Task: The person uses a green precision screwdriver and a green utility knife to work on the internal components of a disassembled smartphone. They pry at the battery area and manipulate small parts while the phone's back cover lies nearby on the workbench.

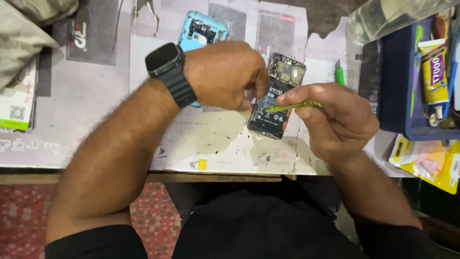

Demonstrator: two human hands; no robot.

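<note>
Nearest the camera, the person's dark clothing fills the lower edge, with both forearms reaching up over the bench. The right hand has its grip pressed together around a thin yellow-green tool, the tip of which points left onto the opened phone. That phone lies back-off on the paper-covered bench, tilted slightly, battery and circuit board showing. The left hand, a black smartwatch on its wrist, bends over the phone's left edge; its fingertips are curled down at the phone, but whether they pinch anything I cannot tell. Just behind the left hand lies a light blue back cover, partly hidden. To the right stands a blue tray holding a glue tube, and beyond it a clear plastic bottle
</note>
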